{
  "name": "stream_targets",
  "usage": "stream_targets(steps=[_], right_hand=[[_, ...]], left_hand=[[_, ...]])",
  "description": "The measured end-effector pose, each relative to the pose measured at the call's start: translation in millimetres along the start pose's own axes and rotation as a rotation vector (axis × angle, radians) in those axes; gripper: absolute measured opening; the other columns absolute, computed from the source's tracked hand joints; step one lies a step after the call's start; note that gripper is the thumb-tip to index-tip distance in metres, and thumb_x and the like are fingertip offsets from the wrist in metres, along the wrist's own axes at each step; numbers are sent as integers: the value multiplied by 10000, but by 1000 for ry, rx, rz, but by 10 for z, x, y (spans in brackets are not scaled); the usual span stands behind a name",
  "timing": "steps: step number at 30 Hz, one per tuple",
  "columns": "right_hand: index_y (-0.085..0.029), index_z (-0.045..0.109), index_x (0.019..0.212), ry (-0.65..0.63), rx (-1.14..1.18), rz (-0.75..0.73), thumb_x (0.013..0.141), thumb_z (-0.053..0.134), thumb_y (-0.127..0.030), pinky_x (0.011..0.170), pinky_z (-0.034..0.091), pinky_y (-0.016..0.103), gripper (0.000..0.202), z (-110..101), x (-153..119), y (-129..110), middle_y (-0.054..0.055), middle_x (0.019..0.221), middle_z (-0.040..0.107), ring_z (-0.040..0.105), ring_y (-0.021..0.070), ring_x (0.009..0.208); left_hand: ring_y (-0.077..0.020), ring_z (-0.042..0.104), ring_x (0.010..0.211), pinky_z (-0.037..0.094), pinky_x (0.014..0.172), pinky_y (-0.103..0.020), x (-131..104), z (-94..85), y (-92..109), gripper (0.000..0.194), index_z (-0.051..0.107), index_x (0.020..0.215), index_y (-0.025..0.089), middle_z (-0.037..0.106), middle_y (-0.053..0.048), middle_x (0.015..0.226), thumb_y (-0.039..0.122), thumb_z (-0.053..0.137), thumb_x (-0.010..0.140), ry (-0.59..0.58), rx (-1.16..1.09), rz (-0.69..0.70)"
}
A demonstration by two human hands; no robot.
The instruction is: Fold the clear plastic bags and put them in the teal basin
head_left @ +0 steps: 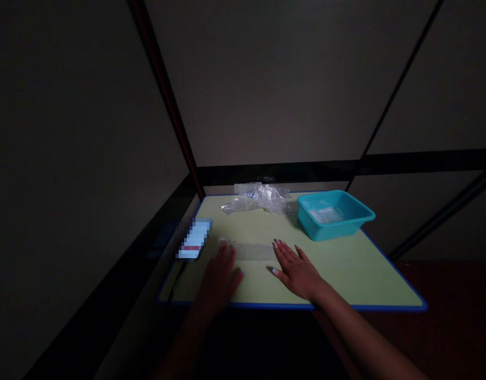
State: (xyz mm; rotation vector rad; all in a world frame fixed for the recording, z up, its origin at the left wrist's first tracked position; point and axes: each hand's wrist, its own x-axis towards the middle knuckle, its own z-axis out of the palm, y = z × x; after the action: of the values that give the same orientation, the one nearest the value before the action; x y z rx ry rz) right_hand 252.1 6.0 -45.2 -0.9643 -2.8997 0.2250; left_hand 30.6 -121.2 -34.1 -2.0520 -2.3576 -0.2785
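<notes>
Two bare hands, the left hand (219,272) and the right hand (300,272), are reaching over a pale green desk (345,274) with a blue edge. Between them a translucent flat strip (255,252) is lying crosswise on the desktop. The left hand is extending its fingers, open and gripping nothing, over the left end of the strip; slight blur is softening its outline, and whether every fingertip is touching cannot be told. The right hand is lying palm down with fingers outstretched and open, the fingertips meeting the right end of the strip and the thumb pointing inward, apart from it. Beyond the strip, crumpled clear plastic (268,195) is lying near the far edge. To its right, a turquoise basin (333,230) is standing upright, holding a whitish item (325,215) on its bottom; the nature of that item is remaining unclear. At the left edge a phone (194,239) is lying with a lit screen, its display appearing pixelated, and a dark cord (178,279) is running from near its lower end toward the near edge.
</notes>
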Motion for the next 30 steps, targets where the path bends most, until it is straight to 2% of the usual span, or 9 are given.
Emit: stream_targets(steps=[4,8,10,13,17,20,24,28,30], right_hand=[[-146,161,1502,43,-9,-18,941,291,-537,1113,172,554,696,94,20,45,141,1531,195,165,258,1420],[-118,206,1491,-31,-45,-6,934,324,-365,1123,164,534,621,46,21,30,131,1537,166,146,243,1425],[-94,198,1490,-61,-61,4,910,339,-298,1124,163,533,631,7,16,12,132,1538,143,136,242,1426],[-98,190,1493,-58,-59,7,924,320,-331,1121,162,544,629,-12,12,1,133,1537,136,140,245,1425],[-128,202,1495,-15,-31,10,955,271,-430,1123,160,536,623,19,19,7,128,1535,168,152,241,1423],[-134,186,1498,-10,-26,9,950,288,-427,1125,161,532,630,21,22,0,122,1537,161,149,239,1423],[-131,178,1499,-18,-27,17,947,287,-420,1123,169,532,632,2,18,-15,115,1538,143,149,239,1422],[-150,173,1501,9,-14,8,949,290,-427,1118,182,538,629,24,17,6,112,1538,156,162,243,1420],[-166,166,1502,23,-8,9,950,293,-438,1116,185,542,629,37,4,35,110,1539,165,166,246,1419]], left_hand=[[-235,127,1442,229,1144,-460,9,-32,581,708,190,1490,157,162,-115,1560,529,375,917,-100,-135,267],[-258,134,1438,213,1147,-467,251,50,819,758,212,1480,95,184,-149,1550,606,239,921,-174,-177,224],[-261,144,1437,209,1147,-472,359,98,783,759,231,1473,79,206,-162,1543,605,201,926,-179,-153,190],[-265,147,1437,210,1143,-488,425,144,631,717,263,1468,116,210,-131,1547,591,217,933,-149,-105,173],[-295,192,1424,255,1116,-509,394,150,326,602,314,1456,207,256,-74,1541,521,303,944,-76,-14,112],[-318,248,1404,300,1080,-516,380,131,58,547,356,1436,248,314,-91,1521,473,368,938,-22,69,32],[-304,275,1396,343,1055,-479,406,114,-199,531,387,1417,199,342,-137,1501,437,379,942,-2,115,-14],[-287,289,1392,345,1065,-455,411,148,-254,562,392,1397,96,338,-211,1483,428,384,943,54,113,-50],[-276,312,1384,347,1064,-469,393,175,-254,521,421,1373,110,370,-199,1470,404,380,946,78,100,-53]])
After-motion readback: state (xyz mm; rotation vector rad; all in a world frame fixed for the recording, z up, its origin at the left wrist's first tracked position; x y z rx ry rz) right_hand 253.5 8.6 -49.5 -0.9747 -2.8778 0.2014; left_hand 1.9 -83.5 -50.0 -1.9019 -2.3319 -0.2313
